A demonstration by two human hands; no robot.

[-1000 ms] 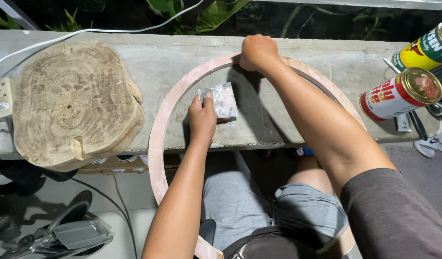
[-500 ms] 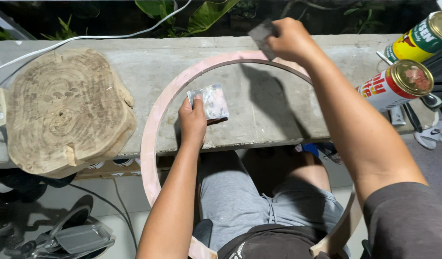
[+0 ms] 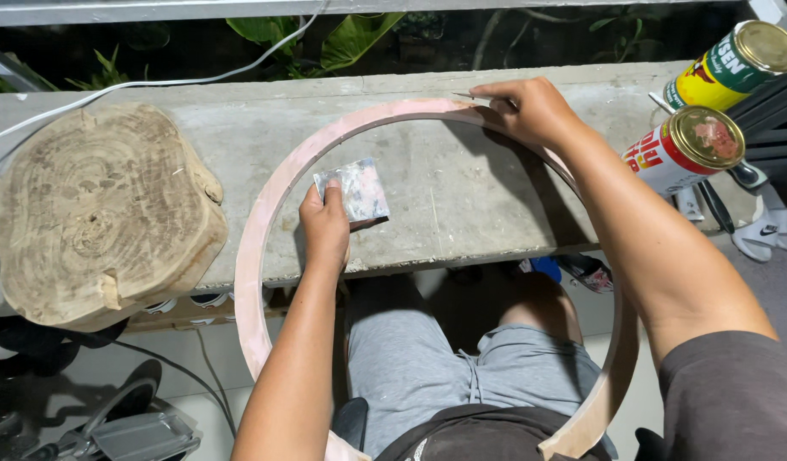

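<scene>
Wooden ring [image 3: 265, 213], pinkish, lies across a concrete ledge [image 3: 445, 196], its near arc overhanging the person's lap. Right hand [image 3: 526, 111] presses a thin blade [image 3: 472, 97], pinched between closed fingers, onto the ring's far rim. Left hand [image 3: 325, 224], inside the ring, grips a smeared square card [image 3: 352, 189] between thumb and fingertips. Log slab [image 3: 99, 209] beyond the left hand; two cans [image 3: 709, 111] beyond the right.

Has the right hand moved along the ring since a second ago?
Yes. The right hand lifted away, then returned to the wooden ring's far rim near the concrete ledge's back edge.
</scene>
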